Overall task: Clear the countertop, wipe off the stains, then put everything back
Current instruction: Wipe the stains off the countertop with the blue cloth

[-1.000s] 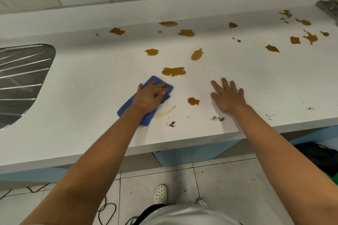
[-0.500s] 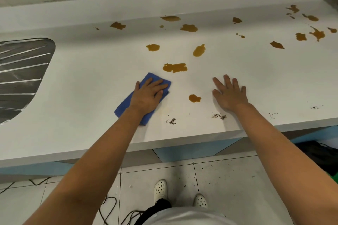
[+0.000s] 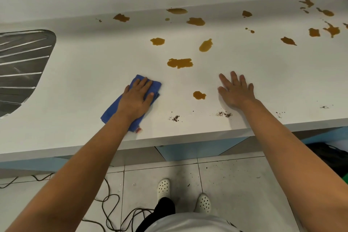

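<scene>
Our left hand [image 3: 138, 100], flat on the blue cloth [image 3: 120, 108], has rubbed away the faint smear; our right hand [image 3: 236, 91] rests open on the countertop [image 3: 84, 66]; many brown stains [image 3: 179, 62] remain.

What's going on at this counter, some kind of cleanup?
Yes. A person is wiping a white countertop. The left hand presses a blue cloth flat on it, and the right hand rests open on the surface. Many brown stains and some dark crumbs remain unwiped.
</scene>
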